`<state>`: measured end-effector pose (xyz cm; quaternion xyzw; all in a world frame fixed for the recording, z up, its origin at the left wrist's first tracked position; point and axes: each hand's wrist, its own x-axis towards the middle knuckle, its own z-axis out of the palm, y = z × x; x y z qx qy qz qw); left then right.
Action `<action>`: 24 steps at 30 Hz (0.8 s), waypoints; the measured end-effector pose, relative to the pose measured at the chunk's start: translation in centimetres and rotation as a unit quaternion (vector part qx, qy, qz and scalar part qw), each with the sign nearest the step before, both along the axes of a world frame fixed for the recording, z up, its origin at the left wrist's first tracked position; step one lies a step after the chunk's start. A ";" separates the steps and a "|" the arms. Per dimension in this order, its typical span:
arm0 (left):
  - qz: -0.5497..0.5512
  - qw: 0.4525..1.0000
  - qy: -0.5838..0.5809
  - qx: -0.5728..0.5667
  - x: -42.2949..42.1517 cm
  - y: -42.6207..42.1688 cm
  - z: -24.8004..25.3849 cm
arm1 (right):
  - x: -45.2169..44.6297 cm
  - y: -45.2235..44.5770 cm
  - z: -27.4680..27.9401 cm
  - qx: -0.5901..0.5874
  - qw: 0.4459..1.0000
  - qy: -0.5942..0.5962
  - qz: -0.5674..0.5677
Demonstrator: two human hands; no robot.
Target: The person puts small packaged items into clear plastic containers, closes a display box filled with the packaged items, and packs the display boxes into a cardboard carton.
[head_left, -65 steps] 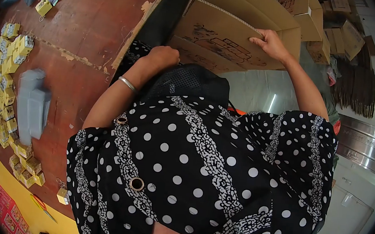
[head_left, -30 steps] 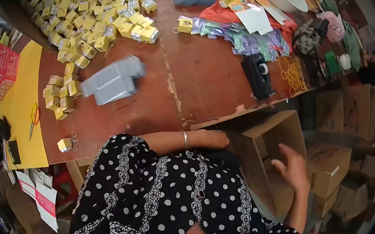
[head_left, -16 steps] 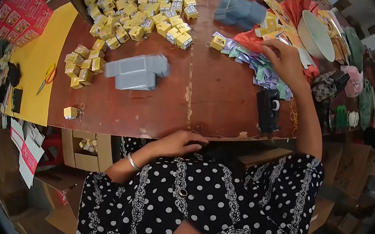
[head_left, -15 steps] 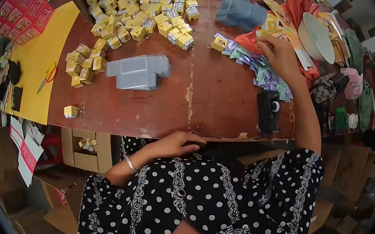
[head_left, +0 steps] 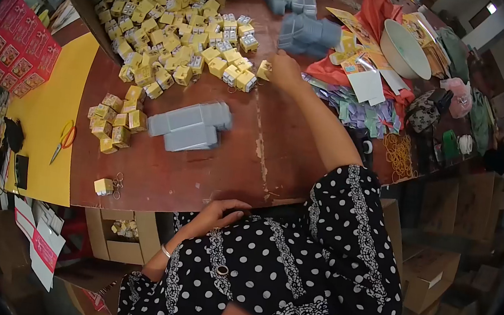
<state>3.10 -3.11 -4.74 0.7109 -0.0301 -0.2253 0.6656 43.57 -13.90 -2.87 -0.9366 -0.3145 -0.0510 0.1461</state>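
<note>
My right hand [head_left: 287, 74] is reached across the table, its fingers curled over a small yellow box [head_left: 264, 70] at the right edge of a large pile of similar yellow and white boxes [head_left: 161, 29]. The hand hides part of that box. My left hand [head_left: 222, 212] lies at the table's front edge by my lap, fingers loosely stretched and holding nothing. Flattened clear plastic cases [head_left: 190, 127] lie mid-table, beside a small cluster of yellow boxes [head_left: 116, 118]. One yellow box with a metal key ring [head_left: 106, 186] sits near the front edge.
Purple and green sachets [head_left: 357, 110], rubber bands [head_left: 399, 157] and a pale bowl [head_left: 406, 49] are on the right. More clear cases [head_left: 309, 34] lie at the back. Orange-handled scissors [head_left: 64, 141] rest on the yellow sheet at left. An open carton [head_left: 122, 230] stands below the table.
My right hand has moved left from above the sachets to the lone yellow box, which now sits closer to the pile. The view has shifted; my left hand stays by the table edge.
</note>
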 end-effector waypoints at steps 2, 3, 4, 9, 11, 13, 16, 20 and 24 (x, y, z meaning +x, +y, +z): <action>0.013 1.000 -0.005 -0.004 0.4 0.4 -0.7 | -0.1 2.3 0.2 0.059 0.998 0.022 0.022; 0.015 1.000 -0.006 -0.005 0.5 0.3 -1.2 | -0.1 2.9 0.1 0.069 0.997 0.027 0.022; 0.028 0.999 -0.031 -0.004 0.8 0.1 -1.1 | 0.4 3.4 -0.8 0.097 0.994 0.008 0.049; 0.106 0.994 -0.001 -0.030 1.7 -0.6 -0.5 | -0.1 3.2 -0.8 0.228 0.942 0.188 0.158; 0.134 0.989 -0.065 0.007 2.2 -0.4 -1.3 | 0.2 1.6 1.4 0.252 0.904 0.250 0.238; 0.143 0.988 -0.050 -0.013 2.0 -0.2 -2.2 | 2.5 -2.5 3.2 0.222 0.961 0.048 0.156; 0.145 0.988 -0.047 -0.022 1.7 -0.1 -2.5 | 6.4 -12.5 6.9 0.148 0.979 -0.063 -0.121; 0.133 0.989 -0.057 0.012 2.2 -0.3 -2.4 | 6.7 -22.3 8.1 -0.025 0.972 0.077 -0.222; 0.125 0.990 -0.070 0.013 2.3 -0.3 -2.0 | 5.5 -24.6 4.8 -0.208 0.955 0.130 -0.164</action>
